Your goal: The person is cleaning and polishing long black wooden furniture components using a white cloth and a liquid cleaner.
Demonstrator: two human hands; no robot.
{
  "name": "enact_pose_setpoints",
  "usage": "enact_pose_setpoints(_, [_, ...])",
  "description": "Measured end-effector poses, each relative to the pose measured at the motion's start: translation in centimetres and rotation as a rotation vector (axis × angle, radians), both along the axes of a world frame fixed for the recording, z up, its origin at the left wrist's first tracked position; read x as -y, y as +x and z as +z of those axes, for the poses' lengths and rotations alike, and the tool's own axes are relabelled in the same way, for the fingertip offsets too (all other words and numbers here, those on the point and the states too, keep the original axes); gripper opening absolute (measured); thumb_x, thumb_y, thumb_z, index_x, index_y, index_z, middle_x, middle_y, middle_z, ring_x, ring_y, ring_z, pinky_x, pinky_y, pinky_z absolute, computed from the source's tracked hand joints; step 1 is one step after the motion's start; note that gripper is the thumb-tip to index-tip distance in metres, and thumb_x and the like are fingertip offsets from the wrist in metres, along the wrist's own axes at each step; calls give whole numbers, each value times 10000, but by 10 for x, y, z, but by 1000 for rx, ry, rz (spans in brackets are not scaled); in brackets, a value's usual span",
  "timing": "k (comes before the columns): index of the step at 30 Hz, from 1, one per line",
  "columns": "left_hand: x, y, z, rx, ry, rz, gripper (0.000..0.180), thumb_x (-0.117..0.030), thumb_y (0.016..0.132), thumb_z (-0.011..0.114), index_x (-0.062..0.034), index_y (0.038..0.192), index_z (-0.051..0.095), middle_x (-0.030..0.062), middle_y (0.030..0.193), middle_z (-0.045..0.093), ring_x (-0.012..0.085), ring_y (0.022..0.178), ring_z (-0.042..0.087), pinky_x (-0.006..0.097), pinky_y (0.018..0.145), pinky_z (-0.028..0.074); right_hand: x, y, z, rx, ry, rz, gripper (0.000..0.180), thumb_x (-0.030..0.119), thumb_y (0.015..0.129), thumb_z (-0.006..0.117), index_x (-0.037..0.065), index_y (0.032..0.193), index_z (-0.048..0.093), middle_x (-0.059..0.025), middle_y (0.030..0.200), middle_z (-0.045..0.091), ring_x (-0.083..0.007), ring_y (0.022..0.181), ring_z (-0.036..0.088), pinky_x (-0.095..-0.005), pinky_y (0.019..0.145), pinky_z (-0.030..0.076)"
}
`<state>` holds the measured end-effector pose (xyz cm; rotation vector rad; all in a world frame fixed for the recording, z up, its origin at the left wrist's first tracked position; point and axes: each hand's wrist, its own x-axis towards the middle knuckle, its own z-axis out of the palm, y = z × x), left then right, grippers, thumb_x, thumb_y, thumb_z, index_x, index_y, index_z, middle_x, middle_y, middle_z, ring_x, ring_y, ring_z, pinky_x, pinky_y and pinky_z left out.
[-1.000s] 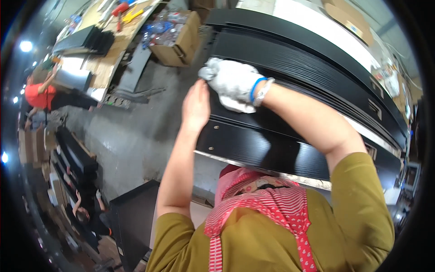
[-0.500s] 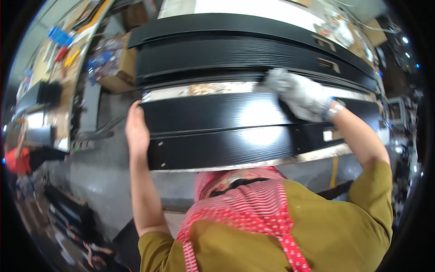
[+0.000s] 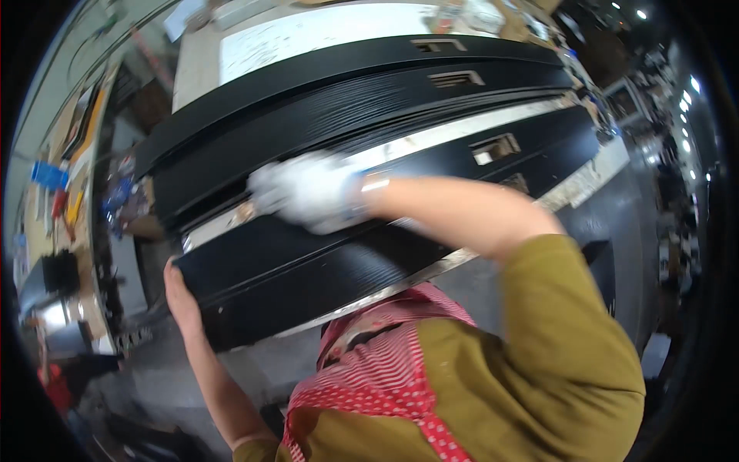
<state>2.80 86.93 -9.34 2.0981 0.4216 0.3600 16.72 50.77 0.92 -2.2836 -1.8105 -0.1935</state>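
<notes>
Two long black panels [image 3: 239,266] lie side by side in front of me, with rectangular cutouts towards their right ends. My bare left hand [image 3: 182,299] rests against their left end, fingers stretched along the edge. My right hand [image 3: 308,192], in a white glove, is over the far edge of these panels, left of their middle. It is smeared by motion, so its fingers and anything in them cannot be made out. Beyond a pale strip of the worktable [image 3: 431,138], more long black panels [image 3: 308,115] lie parallel, also with cutouts.
A white sheet [image 3: 308,38] covers part of the worktable at the back. On the left, a side bench carries a blue container [image 3: 50,175] and a yellow tool [image 3: 74,206]. A person in red [image 3: 55,389] is at the far left. Clutter sits at the back right.
My right hand has swept left along the near panels from their right part. My left hand stays at their left end. The whole view has turned, so the panels now slant up to the right.
</notes>
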Motion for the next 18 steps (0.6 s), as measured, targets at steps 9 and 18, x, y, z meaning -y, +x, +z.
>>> enact_pose_setpoints(9, [37,4,14,35,16,36,374,-253,1038,410,7,1252,572,167,1202,620,256,1162,561,327,1017,391,47,11,40,-757,-418,-701,231,217,933,535,96,1098,642,-100,896,686,-219,811,683,-332,721,557])
enact_pose_setpoints(18, [41,6,17,-40,91,68,397,-268,1023,401,-18,1301,534,211,1203,600,369,1153,555,398,993,418,-160,14,0,-653,-267,-74,255,225,895,471,129,1025,668,-124,821,688,-322,759,684,-403,694,539])
